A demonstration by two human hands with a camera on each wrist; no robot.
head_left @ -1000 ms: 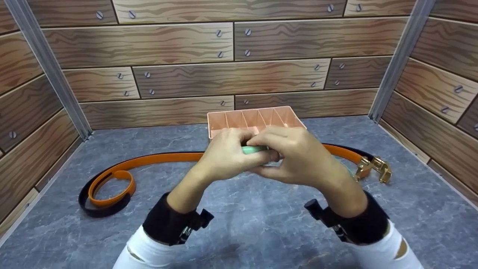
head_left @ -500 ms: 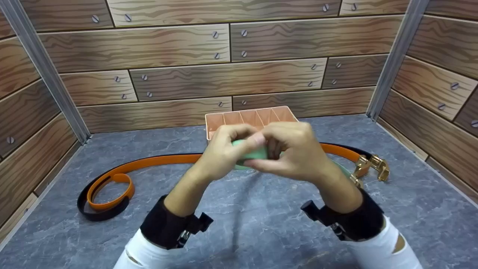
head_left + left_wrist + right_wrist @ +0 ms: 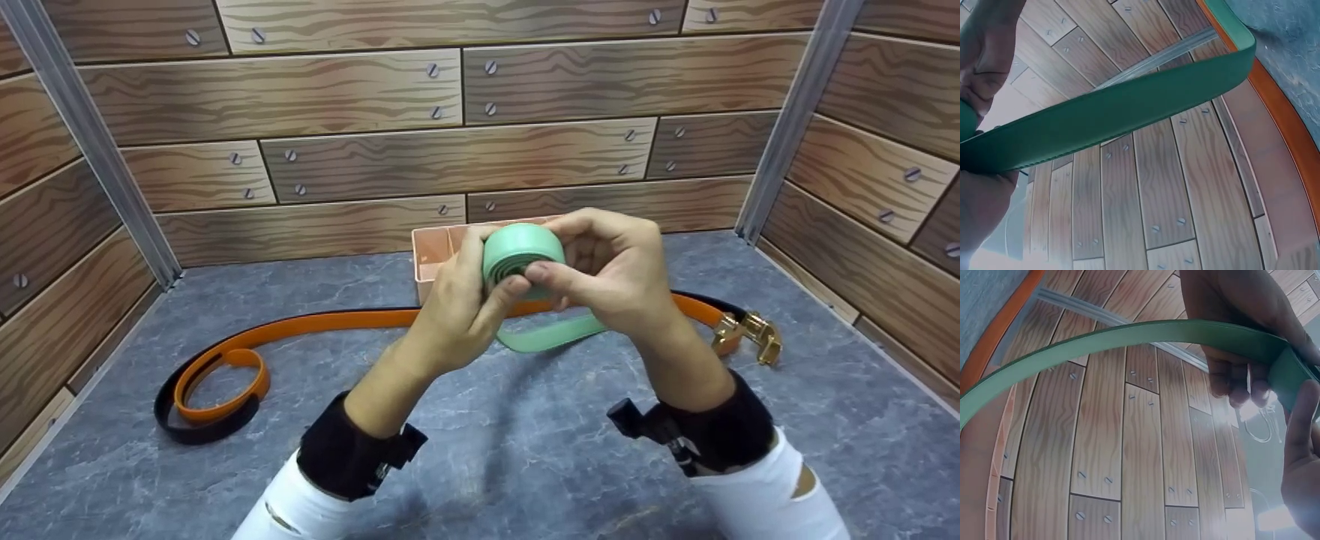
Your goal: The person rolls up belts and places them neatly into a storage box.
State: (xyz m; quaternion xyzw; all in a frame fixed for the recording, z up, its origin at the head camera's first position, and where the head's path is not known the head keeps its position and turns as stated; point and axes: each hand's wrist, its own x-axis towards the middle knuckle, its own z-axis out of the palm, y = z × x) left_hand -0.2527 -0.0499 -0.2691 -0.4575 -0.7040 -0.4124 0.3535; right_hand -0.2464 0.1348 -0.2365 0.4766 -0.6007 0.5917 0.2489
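A mint-green belt (image 3: 523, 241), wound into a coil, is held up between both hands in the head view. My left hand (image 3: 457, 311) grips the coil from the left, thumb at its lower edge. From the right, my right hand (image 3: 619, 277) pinches it with the thumb at the coil's spiral face. The unrolled length (image 3: 551, 335) hangs below and runs behind the right hand. In the left wrist view the green strap (image 3: 1129, 115) stretches from the fingers toward the table. The right wrist view shows the strap (image 3: 1145, 332) arching away from the coil.
An orange and black belt (image 3: 322, 321) lies across the table, its left end curled and its gold buckle (image 3: 761, 337) at the right. Behind the hands stands a pink divided box (image 3: 433, 247), partly hidden. Wood-patterned walls enclose the grey table (image 3: 360, 281).
Both hands have risen a little with the coil, now turned so its spiral face shows. The fingers have shifted around it, and the trailing green strap has come into view.
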